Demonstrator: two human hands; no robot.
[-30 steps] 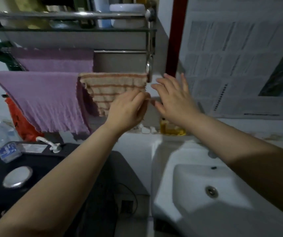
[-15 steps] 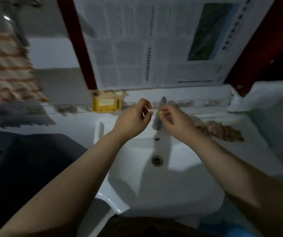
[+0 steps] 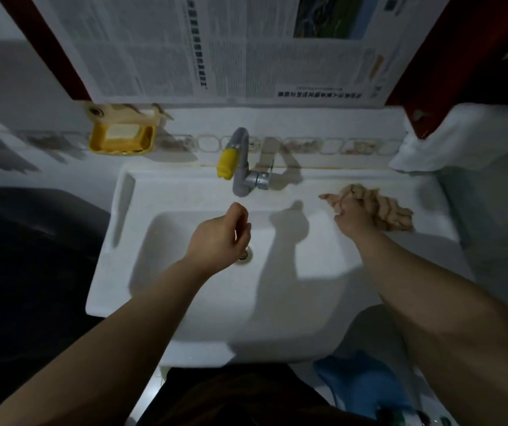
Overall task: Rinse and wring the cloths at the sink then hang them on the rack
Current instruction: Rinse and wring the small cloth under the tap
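A person's right hand closes on a crumpled beige-and-tan striped cloth lying on the white ceramic sink ledge, fingers curled into its near edge; the left hand hovers loosely curled and empty over the basin, above the drain; beyond it stands a grey plastic tap with a yellow nozzle, apparently dry; a yellow soap dish sits further left. The bunched cloth could drag off the ledge if lifted by one corner.
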